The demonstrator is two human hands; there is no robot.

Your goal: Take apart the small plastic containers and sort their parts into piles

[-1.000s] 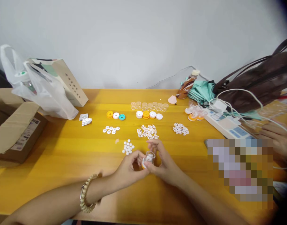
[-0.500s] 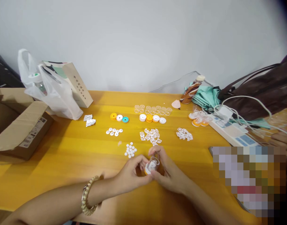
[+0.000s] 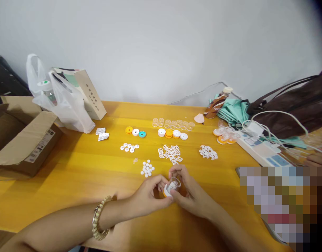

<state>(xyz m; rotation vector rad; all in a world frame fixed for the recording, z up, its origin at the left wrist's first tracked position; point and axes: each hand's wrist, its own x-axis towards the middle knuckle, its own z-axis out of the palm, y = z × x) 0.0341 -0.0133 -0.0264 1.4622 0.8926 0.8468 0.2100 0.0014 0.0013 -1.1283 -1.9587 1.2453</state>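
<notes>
A small clear plastic cup with a white and orange base [image 3: 174, 184] is held between both hands, tilted, with white parts showing inside it. My left hand [image 3: 150, 194] grips its base with thumb and fingers. On the other side, my right hand [image 3: 188, 189] closes its thumb and fingers around the clear wall. Just beyond lie small white discs [image 3: 147, 168] and a pile of white spoked plastic pieces [image 3: 170, 154]. White caps [image 3: 129, 147] and tiny clear rings [image 3: 135, 160] sit farther left.
Clear cups [image 3: 173, 124] stand in a row behind white and orange round bases [image 3: 169, 133]. A cardboard box [image 3: 42, 143] and a plastic bag [image 3: 74, 112] occupy the left. At right are finished-looking cups [image 3: 225, 136], a power strip [image 3: 263, 150], a bottle [image 3: 217, 105] and a dark bag [image 3: 289, 105].
The view has shifted slightly, so the table items appear a little farther right and lower. Both hands keep the same hold on the cup, with hardly any movement.
</notes>
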